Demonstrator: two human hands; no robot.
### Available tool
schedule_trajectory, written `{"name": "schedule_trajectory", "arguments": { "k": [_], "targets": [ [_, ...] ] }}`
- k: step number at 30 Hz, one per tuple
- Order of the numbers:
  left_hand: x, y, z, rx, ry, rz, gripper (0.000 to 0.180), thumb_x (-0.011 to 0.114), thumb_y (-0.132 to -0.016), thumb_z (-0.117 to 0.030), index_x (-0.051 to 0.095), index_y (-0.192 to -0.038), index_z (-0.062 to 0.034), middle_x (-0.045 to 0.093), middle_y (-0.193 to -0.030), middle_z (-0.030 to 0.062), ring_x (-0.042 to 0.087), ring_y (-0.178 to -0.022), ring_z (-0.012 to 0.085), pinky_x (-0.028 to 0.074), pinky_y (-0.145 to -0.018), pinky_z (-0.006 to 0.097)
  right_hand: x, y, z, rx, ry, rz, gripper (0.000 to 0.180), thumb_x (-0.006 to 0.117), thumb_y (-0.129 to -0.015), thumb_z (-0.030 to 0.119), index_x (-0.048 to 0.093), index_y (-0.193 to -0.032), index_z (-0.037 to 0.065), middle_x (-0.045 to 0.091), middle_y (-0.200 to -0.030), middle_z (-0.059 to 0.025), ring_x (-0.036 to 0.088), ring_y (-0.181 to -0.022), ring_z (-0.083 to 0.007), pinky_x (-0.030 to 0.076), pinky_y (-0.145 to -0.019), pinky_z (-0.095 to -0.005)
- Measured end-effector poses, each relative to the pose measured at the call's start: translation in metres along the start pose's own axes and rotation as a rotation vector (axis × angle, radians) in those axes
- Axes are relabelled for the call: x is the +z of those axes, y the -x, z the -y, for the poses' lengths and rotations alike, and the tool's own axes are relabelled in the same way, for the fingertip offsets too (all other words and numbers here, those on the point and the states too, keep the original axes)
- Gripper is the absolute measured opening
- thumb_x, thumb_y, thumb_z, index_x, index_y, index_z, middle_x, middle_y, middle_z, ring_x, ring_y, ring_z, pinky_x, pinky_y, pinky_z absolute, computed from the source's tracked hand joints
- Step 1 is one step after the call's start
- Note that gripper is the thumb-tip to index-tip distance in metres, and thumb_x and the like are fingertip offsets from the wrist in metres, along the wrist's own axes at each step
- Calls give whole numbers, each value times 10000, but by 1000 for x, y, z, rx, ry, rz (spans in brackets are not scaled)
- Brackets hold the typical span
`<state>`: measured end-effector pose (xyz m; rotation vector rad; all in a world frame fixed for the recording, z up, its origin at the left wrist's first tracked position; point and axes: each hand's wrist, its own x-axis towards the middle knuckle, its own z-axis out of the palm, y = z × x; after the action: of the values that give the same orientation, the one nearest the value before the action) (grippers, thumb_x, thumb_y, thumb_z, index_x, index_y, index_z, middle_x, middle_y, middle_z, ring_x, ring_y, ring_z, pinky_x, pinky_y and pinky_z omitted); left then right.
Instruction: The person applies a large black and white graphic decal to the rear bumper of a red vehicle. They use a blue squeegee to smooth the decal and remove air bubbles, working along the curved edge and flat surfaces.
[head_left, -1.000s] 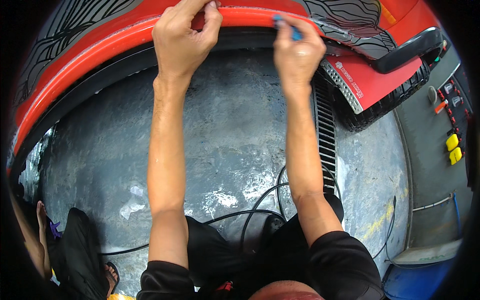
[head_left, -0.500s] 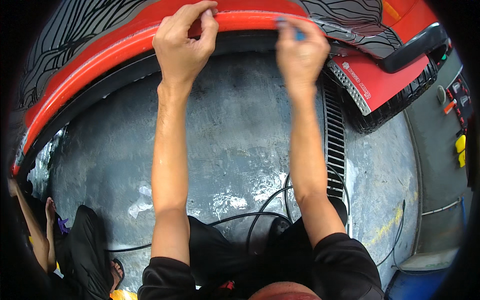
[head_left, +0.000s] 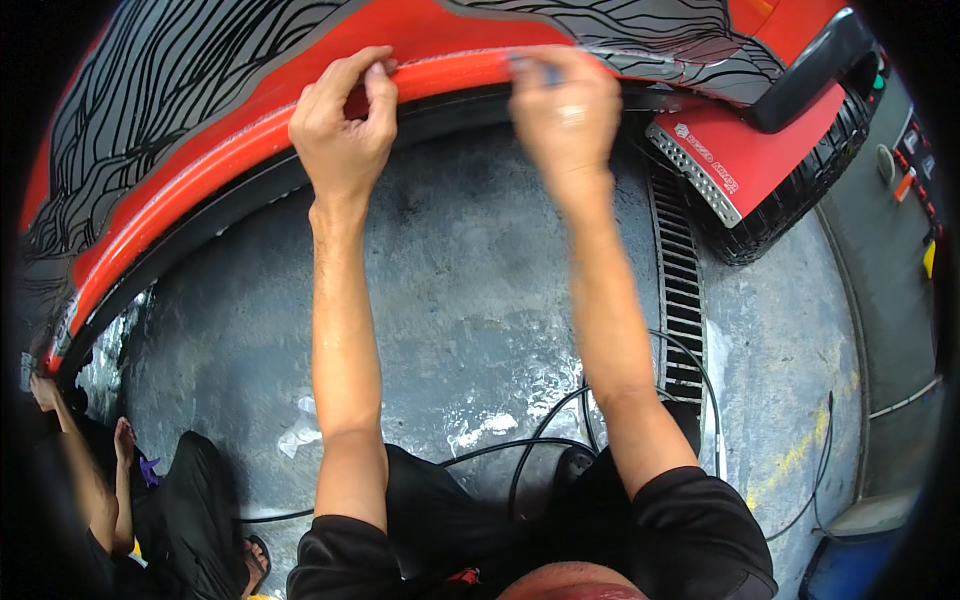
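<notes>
A red vehicle side panel (head_left: 445,73) arcs across the top, its lower lip carrying a whitish line. My left hand (head_left: 345,130) is at this lip, thumb and forefinger curled together; what they pinch, if anything, is hidden. To its right, my right hand (head_left: 568,115) is smeared by motion against the same edge. Its closed fingers hold a small blue piece (head_left: 552,75), mostly covered, whose kind I cannot make out. Grey panels with black wavy lines (head_left: 180,120) lie above the red.
At right are a tyre (head_left: 790,215), a red mud flap (head_left: 750,150) and a black flared trim piece (head_left: 810,70). A drain grate (head_left: 678,280) and black hose (head_left: 530,440) lie on the wet floor. Another person's hand (head_left: 45,392) touches the panel's far-left end.
My right hand, with the blue piece, has moved left along the panel edge toward my left hand. The view has shifted slightly; my left hand keeps its pinch at the lip.
</notes>
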<state>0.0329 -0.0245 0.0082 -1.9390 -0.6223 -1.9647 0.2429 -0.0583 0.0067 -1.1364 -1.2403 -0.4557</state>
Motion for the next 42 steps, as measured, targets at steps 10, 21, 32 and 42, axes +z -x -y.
{"name": "schedule_trajectory", "arguments": {
  "k": [10,21,32,42],
  "targets": [
    [-17,-4,5,-78,66,-50,170,643,-1035,7,769,-1143,44,816,-952,123,801,-911,178,628,-826,282,-12,-15,3,125,106,132,219,695,-945,257,830,-1030,108,803,-1014,-157,783,-933,-375,624,-866,-495],
    [-32,-21,-2,-38,143,-236,194,578,-1055,28,730,-1171,66,780,-964,160,783,-796,221,658,-760,334,47,32,126,-193,13,358,185,678,-919,188,764,-942,26,720,-1024,-217,796,-836,-369,644,-686,-494],
    [-23,-40,-57,-173,480,-56,211,674,-1040,-22,702,-1239,44,766,-1099,163,784,-874,231,636,-849,338,-26,-20,-1,487,-1369,840,196,715,-1043,182,654,-1163,39,654,-864,-61,489,-506,-35,324,-411,-190],
    [20,-31,-97,-153,421,453,368,843,-881,-70,783,-1243,-57,710,-1150,56,674,-990,145,589,-837,297,-29,-18,-42,653,-1841,1075,252,495,-1058,198,564,-1210,10,627,-881,-84,449,-471,-62,347,-362,-193]
  ]
}}
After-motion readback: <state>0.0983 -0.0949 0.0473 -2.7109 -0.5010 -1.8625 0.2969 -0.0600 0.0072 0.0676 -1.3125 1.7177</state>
